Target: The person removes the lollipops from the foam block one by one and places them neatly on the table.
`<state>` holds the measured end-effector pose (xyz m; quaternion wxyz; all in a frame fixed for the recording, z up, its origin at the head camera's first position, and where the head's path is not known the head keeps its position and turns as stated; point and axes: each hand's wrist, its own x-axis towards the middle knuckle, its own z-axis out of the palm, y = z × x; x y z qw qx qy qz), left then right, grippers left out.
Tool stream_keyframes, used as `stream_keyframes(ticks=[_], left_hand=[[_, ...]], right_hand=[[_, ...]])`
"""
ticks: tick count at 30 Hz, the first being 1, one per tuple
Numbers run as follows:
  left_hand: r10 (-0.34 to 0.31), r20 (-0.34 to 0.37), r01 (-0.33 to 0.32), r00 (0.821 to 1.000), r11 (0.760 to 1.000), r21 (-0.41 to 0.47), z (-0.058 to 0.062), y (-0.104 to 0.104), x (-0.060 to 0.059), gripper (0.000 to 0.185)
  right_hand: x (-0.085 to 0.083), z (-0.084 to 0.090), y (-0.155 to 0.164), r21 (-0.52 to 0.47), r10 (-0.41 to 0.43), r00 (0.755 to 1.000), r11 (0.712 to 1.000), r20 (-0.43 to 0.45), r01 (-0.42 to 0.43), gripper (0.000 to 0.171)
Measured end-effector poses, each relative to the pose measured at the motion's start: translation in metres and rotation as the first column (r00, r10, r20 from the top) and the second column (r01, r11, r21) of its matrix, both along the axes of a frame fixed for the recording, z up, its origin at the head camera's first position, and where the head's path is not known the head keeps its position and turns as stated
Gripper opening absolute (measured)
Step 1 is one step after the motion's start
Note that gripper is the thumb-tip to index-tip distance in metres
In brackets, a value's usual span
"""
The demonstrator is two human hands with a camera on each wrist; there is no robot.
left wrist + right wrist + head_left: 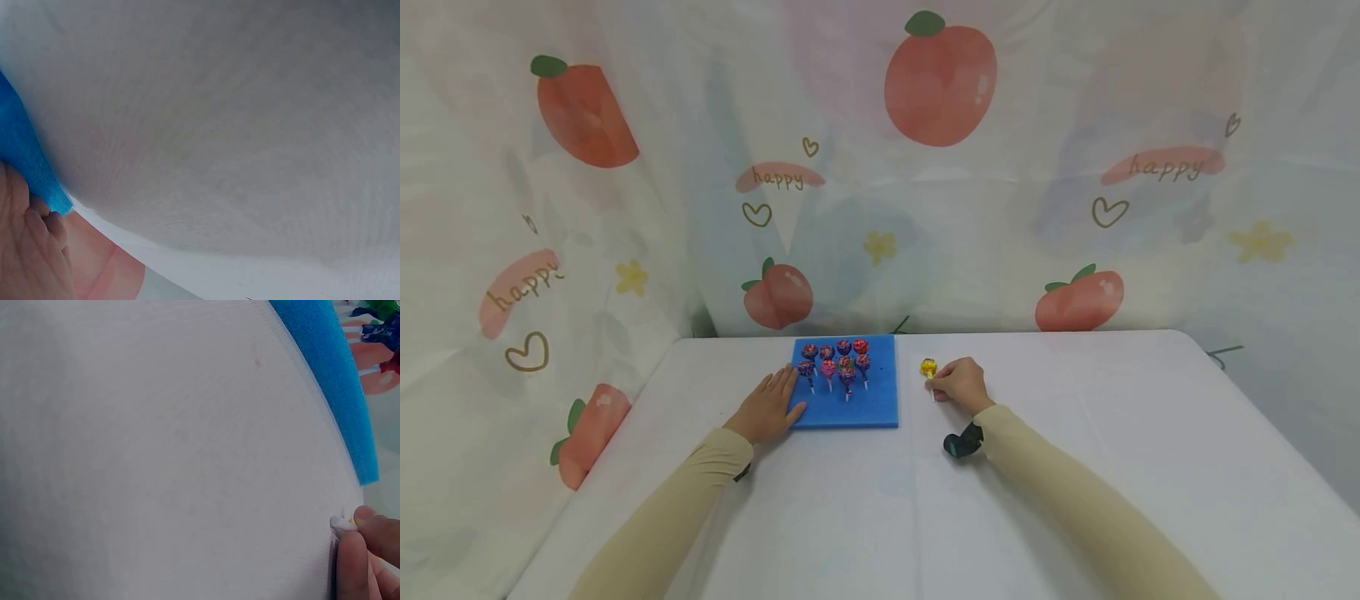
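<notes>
A person's right hand pinches the white stick of a yellow lollipop between curled fingers, holding it just above the white surface, a little to the right of a blue foam block. The left hand lies flat, fingers straight, on the block's near left corner. Wrapped lollipops stand upright in rows on the far half of the block.

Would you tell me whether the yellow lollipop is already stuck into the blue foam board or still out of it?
Out of it. The yellow lollipop is off the blue foam board, to its right, its stick pinched by the right hand.
</notes>
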<state>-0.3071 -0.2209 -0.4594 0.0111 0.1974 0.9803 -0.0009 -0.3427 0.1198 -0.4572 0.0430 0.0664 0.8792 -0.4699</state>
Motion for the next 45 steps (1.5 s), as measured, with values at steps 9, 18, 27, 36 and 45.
stream_keyframes(ticks=[9, 18, 27, 36, 45], left_hand=[[0.002, -0.009, -0.002, 1.000, 1.000, 0.000, -0.001, -0.001, 0.001, 0.068], [0.000, -0.013, -0.001, 1.000, 1.000, -0.005, -0.002, -0.002, -0.001, 0.069], [-0.008, -0.006, 0.008, 1.000, 1.000, 0.000, -0.001, -0.005, -0.002, 0.068], [0.001, 0.003, -0.001, 1.000, 1.000, 0.007, 0.005, -0.003, 0.000, 0.068], [-0.006, 0.002, 0.006, 1.000, 1.000, 0.009, 0.000, -0.001, -0.003, 0.068]], right_hand=[[0.002, 0.002, 0.002, -0.007, 0.043, 0.999, 0.999, 0.018, -0.042, 0.021], [0.001, 0.017, 0.009, 0.001, 0.139, 0.984, 0.990, 0.115, -0.140, 0.026], [0.003, 0.045, 0.008, -0.022, 0.221, 0.969, 0.975, 0.113, -0.220, 0.027], [0.004, 0.061, -0.016, -0.138, 0.362, 0.932, 0.922, -0.031, -0.363, 0.028], [0.002, 0.040, -0.049, -0.196, 0.297, 0.953, 0.933, -0.060, -0.303, 0.033]])
